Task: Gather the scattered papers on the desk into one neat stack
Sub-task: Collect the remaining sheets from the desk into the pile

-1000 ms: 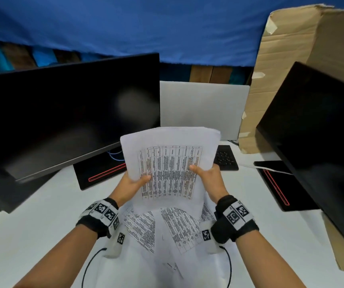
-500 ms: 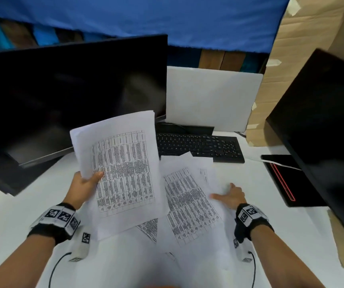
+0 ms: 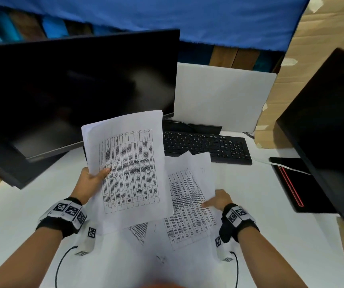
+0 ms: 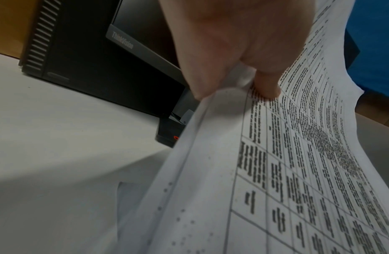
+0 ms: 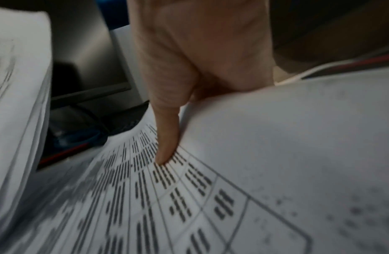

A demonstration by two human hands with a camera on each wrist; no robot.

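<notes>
My left hand (image 3: 99,176) grips a thin stack of printed papers (image 3: 129,163) by its left edge, thumb on top, and holds it tilted above the white desk (image 3: 32,194). The left wrist view shows the thumb (image 4: 266,86) pressing the stack (image 4: 297,171) against the fingers behind it. On the desk to the right lie loose printed sheets (image 3: 187,204), overlapping. My right hand (image 3: 211,203) pinches the right edge of the top one, with the thumb (image 5: 167,142) on the print and the fingers hidden under the curled-up sheet (image 5: 287,154). Another sheet (image 3: 139,231) peeks out beneath the held stack.
A black keyboard (image 3: 206,146) lies just behind the loose sheets. A large dark monitor (image 3: 73,90) stands at the left and another (image 3: 333,132) at the right, its black base (image 3: 291,183) and a white cable (image 3: 281,166) near my right hand. A white board (image 3: 219,96) and cardboard (image 3: 312,48) stand behind.
My right hand let go of the stack, dropped to the loose sheets and now pinches the top one's edge. My left hand swung the stack left, then back toward the middle.
</notes>
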